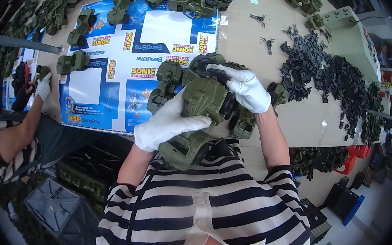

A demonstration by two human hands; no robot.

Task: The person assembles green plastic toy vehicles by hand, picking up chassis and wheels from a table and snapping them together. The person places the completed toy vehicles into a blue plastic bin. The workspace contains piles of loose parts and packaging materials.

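Observation:
My left hand [170, 124], in a white glove, is wrapped round an olive-green toy military truck [203, 96]. The truck is tilted above the table edge in front of my striped shirt, its dark wheels toward the right. My right hand [249, 88], gloved too, is at the truck's far end. Its fingers are pinched on a small black plastic part [218, 75], partly hidden by the glove. More green toy trucks [166, 79] lie just beyond and beside my hands, partly covered by the held one.
Small black plastic parts [312, 63] are heaped on the table's right, beside a beige box-shaped device [355, 41]. Printed blue-and-white card sheets [115, 79] cover the left, with many green trucks [117, 4] behind. A co-worker's gloved hand [43, 87] holds a green piece at far left.

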